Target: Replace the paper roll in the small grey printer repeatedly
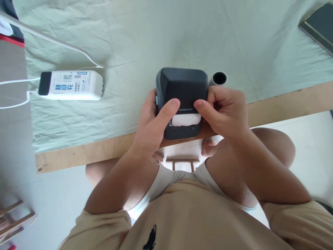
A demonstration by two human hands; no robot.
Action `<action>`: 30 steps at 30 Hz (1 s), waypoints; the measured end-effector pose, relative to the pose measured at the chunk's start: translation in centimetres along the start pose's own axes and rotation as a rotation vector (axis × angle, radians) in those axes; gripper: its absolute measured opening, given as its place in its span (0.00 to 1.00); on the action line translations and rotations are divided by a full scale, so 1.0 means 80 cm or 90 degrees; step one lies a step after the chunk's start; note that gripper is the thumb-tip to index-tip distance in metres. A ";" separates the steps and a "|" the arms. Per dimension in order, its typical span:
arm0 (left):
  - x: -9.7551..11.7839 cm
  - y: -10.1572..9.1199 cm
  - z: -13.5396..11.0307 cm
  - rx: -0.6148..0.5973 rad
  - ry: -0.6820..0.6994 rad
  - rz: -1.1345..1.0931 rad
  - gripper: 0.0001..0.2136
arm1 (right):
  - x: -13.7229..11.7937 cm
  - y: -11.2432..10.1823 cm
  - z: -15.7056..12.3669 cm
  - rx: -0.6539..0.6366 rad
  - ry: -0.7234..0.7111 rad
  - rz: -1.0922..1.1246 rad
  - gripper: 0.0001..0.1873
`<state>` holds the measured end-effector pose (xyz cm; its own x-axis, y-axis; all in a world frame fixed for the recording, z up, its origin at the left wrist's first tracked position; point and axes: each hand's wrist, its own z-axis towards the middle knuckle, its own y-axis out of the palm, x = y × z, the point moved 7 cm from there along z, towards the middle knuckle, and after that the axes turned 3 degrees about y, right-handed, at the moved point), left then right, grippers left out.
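A dark label printer (185,86) sits at the table's front edge, between both hands. White label paper (186,119) sticks out of the slot in its front, above a small power button. My left hand (156,121) is wrapped round the printer's left side, its thumb lying on the top cover. Over on the other side, my right hand (226,107) grips the printer's right edge with curled fingers, and its thumb presses on the cover near the lettering. The undersides of the fingers are hidden behind the printer.
Just right of the printer stands a small white cylinder (219,78) with a dark top. A white power strip (75,85) with cables lies at left on the pale green cloth (125,41). A dark box-like object (318,27) is at the far right. Wooden edging (85,152) runs along the front.
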<state>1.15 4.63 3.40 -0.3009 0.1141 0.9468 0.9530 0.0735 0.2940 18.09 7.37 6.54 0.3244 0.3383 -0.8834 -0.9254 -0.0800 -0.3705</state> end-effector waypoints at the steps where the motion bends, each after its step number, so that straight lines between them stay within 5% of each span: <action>1: -0.001 0.000 0.001 -0.005 0.008 -0.012 0.11 | 0.001 0.000 0.000 -0.004 -0.005 0.012 0.34; 7: -0.009 0.003 0.007 -0.029 0.067 -0.037 0.10 | 0.006 0.001 -0.001 0.006 -0.042 0.051 0.36; 12: -0.010 0.002 0.013 -0.034 0.203 -0.001 0.14 | 0.011 -0.001 0.000 0.028 -0.050 0.053 0.38; 25: -0.017 0.008 0.024 -0.056 0.209 -0.058 0.19 | 0.030 0.001 0.018 0.013 -0.051 0.025 0.43; 30: -0.012 0.015 0.026 -0.049 0.222 -0.075 0.19 | 0.025 0.004 0.019 0.053 -0.029 0.020 0.38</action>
<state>2.52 6.66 2.59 -0.3908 -0.2353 0.8899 0.9165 -0.0099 0.3999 18.12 9.45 5.13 0.2868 0.3787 -0.8800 -0.9488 -0.0144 -0.3155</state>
